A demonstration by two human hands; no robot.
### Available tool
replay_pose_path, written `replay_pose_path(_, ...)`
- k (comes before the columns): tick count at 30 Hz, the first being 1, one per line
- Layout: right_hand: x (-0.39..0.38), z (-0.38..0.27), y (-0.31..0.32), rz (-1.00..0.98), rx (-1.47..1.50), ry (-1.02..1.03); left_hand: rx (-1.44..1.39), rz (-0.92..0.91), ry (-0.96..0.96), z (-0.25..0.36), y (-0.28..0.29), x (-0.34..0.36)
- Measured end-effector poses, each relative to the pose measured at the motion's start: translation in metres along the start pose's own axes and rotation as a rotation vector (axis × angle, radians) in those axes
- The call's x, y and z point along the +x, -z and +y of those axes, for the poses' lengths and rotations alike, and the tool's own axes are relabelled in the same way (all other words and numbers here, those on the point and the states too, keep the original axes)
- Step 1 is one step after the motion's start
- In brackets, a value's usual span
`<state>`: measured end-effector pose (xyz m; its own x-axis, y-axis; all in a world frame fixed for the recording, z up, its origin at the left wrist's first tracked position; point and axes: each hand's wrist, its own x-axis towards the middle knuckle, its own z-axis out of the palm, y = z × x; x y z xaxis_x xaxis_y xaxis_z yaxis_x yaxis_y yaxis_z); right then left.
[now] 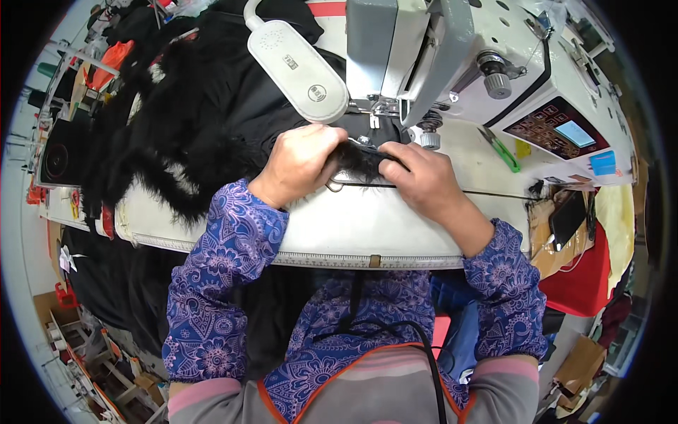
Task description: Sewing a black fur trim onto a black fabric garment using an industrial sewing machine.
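Observation:
Both my hands are at the sewing machine [374,56], just in front of its presser foot [374,121]. My left hand [300,161] is closed on the edge of a black garment [244,106], which has fluffy black trim [152,169]. Close by, my right hand [424,177] pinches the same black garment edge between thumb and fingers. A short fuzzy stretch of trim spans the gap between the hands. The bulk of the garment lies heaped to the left on the table. The needle tip is too small to make out.
A white lamp head [300,74] hangs left of the needle area. Green-handled snips [501,150] lie on the machine bed at right, below the control panel [561,128]. A ruler strip [332,260] runs along the table's front edge. A phone [567,220] rests at far right.

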<state>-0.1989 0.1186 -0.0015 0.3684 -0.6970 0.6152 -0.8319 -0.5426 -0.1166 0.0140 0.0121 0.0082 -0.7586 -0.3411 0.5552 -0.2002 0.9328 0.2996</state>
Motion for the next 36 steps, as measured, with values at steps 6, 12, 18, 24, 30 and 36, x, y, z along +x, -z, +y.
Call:
replay_pose_path(6, -0.002, 0.001, 0.001, -0.102, 0.024, 0.008, 0.112, 0.013, -0.183, -0.002, -0.001, -0.002)
replay_pose_path(12, -0.001, 0.005, 0.014, -0.219, -0.021, 0.027, 0.27, -0.062, -0.11, 0.005, 0.005, -0.008)
replay_pose_path(18, 0.003, 0.007, 0.007, -0.186, 0.236, -0.119, 0.155, -0.039, -0.18, 0.011, 0.003, -0.009)
replay_pose_path(24, 0.004, 0.006, 0.013, -0.255, 0.138, 0.053, 0.165, -0.124, -0.158, 0.019, -0.003, -0.009)
replay_pose_path(30, 0.004, 0.005, 0.018, -0.348, 0.29, -0.079, 0.101, -0.116, -0.14, 0.014, -0.003, -0.011)
replay_pose_path(36, -0.001, 0.005, 0.009, -0.299, 0.304, -0.097, -0.291, -0.075, 0.139, 0.009, -0.013, -0.008)
